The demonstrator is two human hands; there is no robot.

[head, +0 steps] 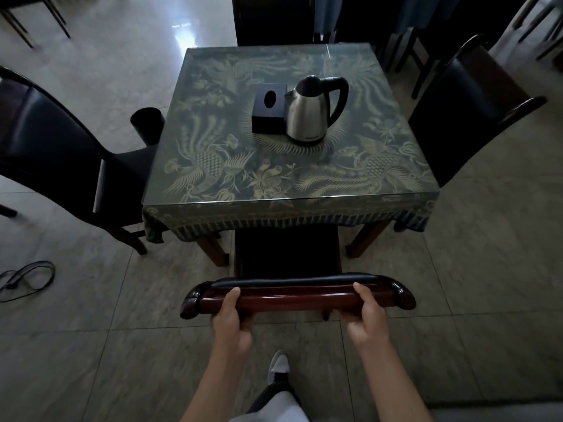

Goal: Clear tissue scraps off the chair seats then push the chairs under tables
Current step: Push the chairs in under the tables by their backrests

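Observation:
A dark wooden chair (pixel 297 292) with a black padded seat stands in front of me, its seat partly under the near edge of the table (pixel 292 190). My left hand (pixel 230 318) grips the left part of the chair's top rail, thumb on top. My right hand (pixel 367 315) grips the right part of the same rail. The visible strip of seat is dark and I see no tissue scraps on it. The table has a glass top over a dark green and gold patterned cloth.
On the table stand a steel kettle (pixel 310 117) and a black tissue box (pixel 268 106). Chairs stand at the left (pixel 61 153), right (pixel 466 114) and far side (pixel 274 19). A black bin (pixel 147 123) and a floor cable (pixel 27 278) lie left.

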